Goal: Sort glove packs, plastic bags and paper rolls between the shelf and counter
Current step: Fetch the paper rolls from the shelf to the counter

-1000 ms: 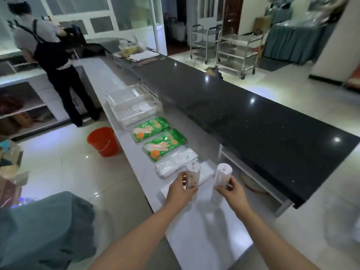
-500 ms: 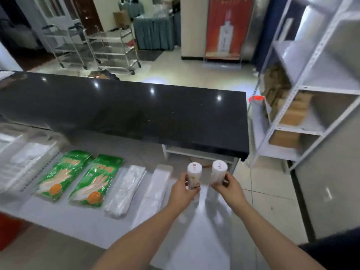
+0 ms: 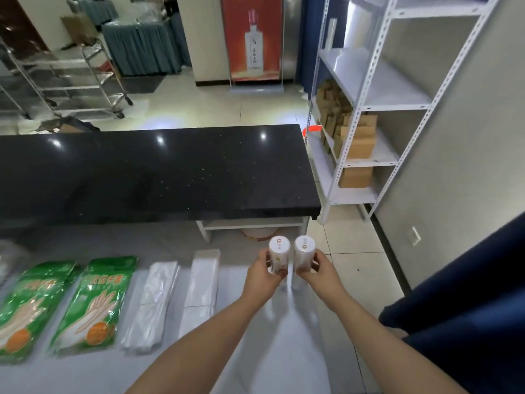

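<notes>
Smooth white cylindrical paper rolls (image 3: 279, 253), upright, one per hand (image 3: 264, 275).

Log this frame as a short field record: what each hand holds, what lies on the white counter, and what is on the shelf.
left hand: grips one upright white paper roll
right hand: grips a second paper roll, upright beside the first
white counter: two green glove packs side by side, then two clear plastic bag packs to their right
shelf: white metal unit at right; brown cardboard boxes on lower levels, clear film rolls on top level
black countertop: nothing on the visible part
</notes>
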Motion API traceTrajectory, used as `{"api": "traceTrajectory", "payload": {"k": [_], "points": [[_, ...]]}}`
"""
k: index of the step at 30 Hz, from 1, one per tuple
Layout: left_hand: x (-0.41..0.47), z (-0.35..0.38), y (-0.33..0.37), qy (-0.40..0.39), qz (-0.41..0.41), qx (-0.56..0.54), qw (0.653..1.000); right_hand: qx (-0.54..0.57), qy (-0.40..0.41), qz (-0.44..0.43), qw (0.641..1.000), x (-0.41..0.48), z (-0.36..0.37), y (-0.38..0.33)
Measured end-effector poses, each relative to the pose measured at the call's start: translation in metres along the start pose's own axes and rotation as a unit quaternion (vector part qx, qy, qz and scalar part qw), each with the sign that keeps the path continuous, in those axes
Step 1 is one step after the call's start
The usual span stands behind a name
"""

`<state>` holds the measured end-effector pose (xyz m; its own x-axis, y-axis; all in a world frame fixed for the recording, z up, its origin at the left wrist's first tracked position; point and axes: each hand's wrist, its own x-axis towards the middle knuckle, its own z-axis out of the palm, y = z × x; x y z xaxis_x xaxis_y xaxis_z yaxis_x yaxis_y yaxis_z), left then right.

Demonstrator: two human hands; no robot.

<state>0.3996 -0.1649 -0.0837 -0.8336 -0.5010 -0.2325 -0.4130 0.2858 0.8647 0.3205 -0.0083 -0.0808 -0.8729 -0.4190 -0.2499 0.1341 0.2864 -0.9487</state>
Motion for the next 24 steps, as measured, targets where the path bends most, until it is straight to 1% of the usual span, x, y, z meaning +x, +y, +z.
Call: {"api": "traceTrajectory", "payload": {"k": [10,13,19,24], "points": [[0.01,0.009,-0.012,0.001,-0.011,-0.008,1.0,-0.034,-0.004,0.014,0.999,0.014,0.004,0.017],[0.017,0.009,-0.011,0.003,-0.006,-0.01,1.0,-0.046,-0.004,0.007,0.999,0.022,0.008,0.019],[0.042,0.002,0.002,0.002,0.005,-0.026,1.0,-0.056,-0.001,-0.001,0.998,0.047,0.013,0.005],[0.062,-0.001,-0.002,-0.009,-0.008,0.001,1.0,-0.067,-0.01,-0.005,0.998,0.064,0.016,0.002]]}}
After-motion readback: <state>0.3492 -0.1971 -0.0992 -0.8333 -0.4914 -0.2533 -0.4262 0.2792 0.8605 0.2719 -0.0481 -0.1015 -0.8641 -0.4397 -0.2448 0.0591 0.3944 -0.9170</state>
